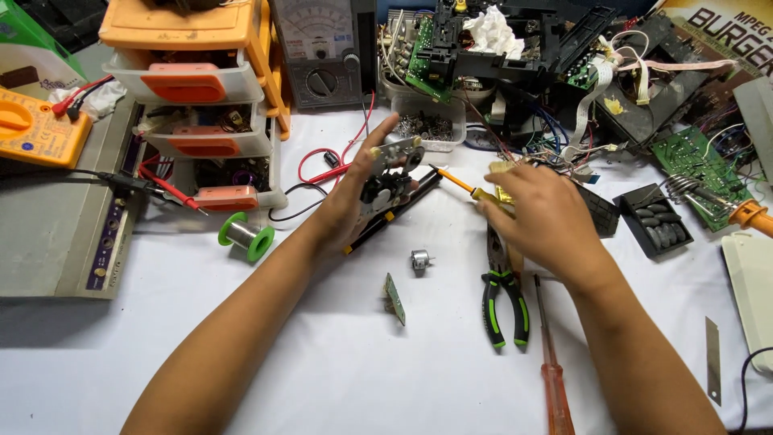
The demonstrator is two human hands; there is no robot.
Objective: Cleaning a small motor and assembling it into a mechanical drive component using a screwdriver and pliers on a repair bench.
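Note:
My left hand [354,193] holds up a small metal and black mechanism [392,169] with gears, fingers wrapped around its left side. In my right hand [541,211] is a yellow-handled screwdriver [467,187], its thin tip pointing left toward the mechanism and ending just short of it. Beneath my hands on the white tabletop lie a small silver motor [419,260], a little green circuit board [394,299], green-handled pliers [504,294] and a red-handled screwdriver [552,370].
Orange and white parts drawers [201,97] stand at the back left, with a solder spool [245,235] in front. An analog meter [322,52], opened electronics [499,56], a soldering iron [737,211], a black button pad [656,221] and a blade [713,358] surround the work area.

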